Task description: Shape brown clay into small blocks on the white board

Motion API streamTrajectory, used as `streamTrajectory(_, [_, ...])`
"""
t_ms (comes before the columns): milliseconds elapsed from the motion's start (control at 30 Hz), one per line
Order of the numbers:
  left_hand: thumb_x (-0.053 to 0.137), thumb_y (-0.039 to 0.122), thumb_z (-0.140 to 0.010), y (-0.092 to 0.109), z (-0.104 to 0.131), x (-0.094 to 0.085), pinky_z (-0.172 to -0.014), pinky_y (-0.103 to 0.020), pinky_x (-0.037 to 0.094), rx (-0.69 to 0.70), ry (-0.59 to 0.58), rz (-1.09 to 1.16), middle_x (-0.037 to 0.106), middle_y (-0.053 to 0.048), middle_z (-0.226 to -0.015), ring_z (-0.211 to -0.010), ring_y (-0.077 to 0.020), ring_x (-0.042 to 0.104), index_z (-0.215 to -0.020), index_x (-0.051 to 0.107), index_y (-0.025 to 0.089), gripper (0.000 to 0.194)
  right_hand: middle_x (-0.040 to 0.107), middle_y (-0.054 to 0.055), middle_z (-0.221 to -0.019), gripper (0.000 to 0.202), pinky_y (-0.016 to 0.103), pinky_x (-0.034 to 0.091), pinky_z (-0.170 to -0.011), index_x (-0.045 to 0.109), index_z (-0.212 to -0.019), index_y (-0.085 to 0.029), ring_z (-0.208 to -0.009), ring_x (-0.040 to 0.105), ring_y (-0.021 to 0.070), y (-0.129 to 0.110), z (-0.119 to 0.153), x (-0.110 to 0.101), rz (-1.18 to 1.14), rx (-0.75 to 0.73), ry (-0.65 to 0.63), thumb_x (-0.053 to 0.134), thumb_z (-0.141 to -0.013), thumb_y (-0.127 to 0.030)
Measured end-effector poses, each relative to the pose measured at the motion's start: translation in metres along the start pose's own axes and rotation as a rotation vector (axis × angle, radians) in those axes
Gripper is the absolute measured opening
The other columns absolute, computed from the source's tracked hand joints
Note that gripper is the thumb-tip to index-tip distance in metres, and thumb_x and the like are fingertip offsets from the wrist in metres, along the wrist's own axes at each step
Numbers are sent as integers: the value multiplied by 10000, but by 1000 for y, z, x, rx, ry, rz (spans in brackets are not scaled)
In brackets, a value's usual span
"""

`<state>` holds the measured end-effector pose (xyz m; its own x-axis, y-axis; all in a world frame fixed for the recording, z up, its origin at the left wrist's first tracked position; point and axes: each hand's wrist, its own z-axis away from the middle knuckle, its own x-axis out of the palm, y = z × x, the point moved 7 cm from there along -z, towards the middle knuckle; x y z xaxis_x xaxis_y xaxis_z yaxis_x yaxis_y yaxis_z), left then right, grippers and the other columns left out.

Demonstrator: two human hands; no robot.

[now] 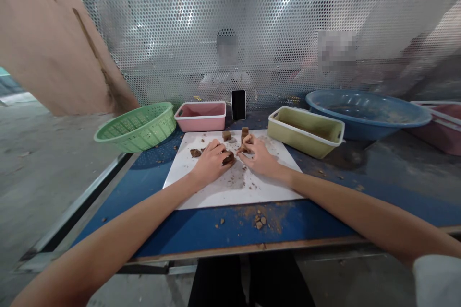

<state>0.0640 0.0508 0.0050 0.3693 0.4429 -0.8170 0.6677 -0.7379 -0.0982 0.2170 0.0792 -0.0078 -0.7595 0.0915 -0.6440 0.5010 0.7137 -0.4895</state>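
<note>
My left hand (212, 160) is over the middle of the white board (212, 196), its fingers curled round a dark brown lump (228, 158) that looks like clay or earth. My right hand (260, 156) is close beside it, thumb and fingers drawn together; what they pinch, if anything, is too small to make out. Just beyond the right fingertips stands a brown block (245, 132). Another brown block (226, 135) sits to its left on the board. Left of my left hand lies a rough brown chunk (195, 152). Dark crumbs are scattered under both hands.
A green basket (144, 127), a pink bin (201, 123), an upright phone (238, 104), an olive bin (302, 133) and a blue basin (370, 127) line the back, before a perforated metal screen (173, 33). Loose pebbles (260, 222) lie near the blue table's front edge.
</note>
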Motion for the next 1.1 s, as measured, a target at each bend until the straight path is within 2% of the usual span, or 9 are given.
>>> streamTrajectory(100, [642, 302, -1023, 1, 0, 0, -936, -425, 488, 5, -4, -3, 631, -92, -910, -965, -264, 520, -954, 755, 165, 190, 591, 103, -1117, 101, 582, 434, -1051, 680, -902, -241, -1138, 586, 307, -4, 0, 2, 25, -48, -40, 650, -981, -297])
streamTrajectory(233, [646, 300, -1019, 0, 0, -1, -942, -418, 491, -7, 5, 10, 632, -89, -907, -962, -260, 522, -938, 750, 165, 188, 586, 111, -1137, 144, 582, 449, -1041, 672, -929, -237, -1129, 590, 308, -2, 0, -2, 14, -10, 11, 606, -1015, -331])
streamTrajectory(367, [630, 300, -1026, 1, 0, -1, -956, -430, 486, 2, -9, 0, 635, -91, -917, -967, -262, 524, -950, 752, 171, 193, 596, 103, -1149, 116, 587, 423, -1071, 664, -903, -238, -1161, 582, 312, -4, 0, 3, 20, -15, -66, 637, -991, -309])
streamTrajectory(500, [636, 294, -1018, 1, 0, -1, -960, -433, 480, 9, -15, 4, 643, -93, -930, -974, -264, 530, -948, 753, 176, 180, 590, 103, -1136, 96, 551, 444, -1049, 646, -920, -237, -1121, 591, 292, -2, 0, -2, 4, 23, -4, 622, -993, -295])
streamTrajectory(633, [629, 301, -1022, 1, 0, 0, -952, -433, 475, 13, -24, -7, 639, -95, -925, -980, -268, 528, -954, 752, 178, 186, 592, 97, -1144, 99, 563, 418, -1074, 659, -896, -243, -1162, 578, 301, -4, 0, 2, -2, -5, -51, 646, -974, -304])
streamTrajectory(867, [630, 309, -1026, 3, 0, -1, -966, -448, 483, 26, -24, -25, 649, -103, -927, -968, -265, 538, -954, 755, 160, 207, 563, 97, -1074, 232, 505, 484, -983, 610, -901, -238, -1063, 590, 282, -5, -3, -8, -62, 65, 46, 539, -1041, -409])
streamTrajectory(1000, [617, 352, -1038, 5, 1, -3, -961, -456, 490, 47, -44, -54, 660, -107, -958, -976, -269, 544, -1014, 763, 163, 241, 582, 92, -1070, 218, 513, 461, -1013, 606, -907, -243, -1080, 598, 281, -8, -2, -11, -61, 79, 46, 519, -1044, -388])
streamTrajectory(1100, [635, 444, -1026, 7, 3, -6, -969, -463, 491, 76, -51, -58, 673, -110, -981, -1002, -282, 542, -1024, 765, 167, 306, 614, 85, -1079, 197, 543, 417, -1068, 629, -952, -246, -1115, 599, 288, -7, -2, -12, -27, 103, 51, 511, -1046, -373])
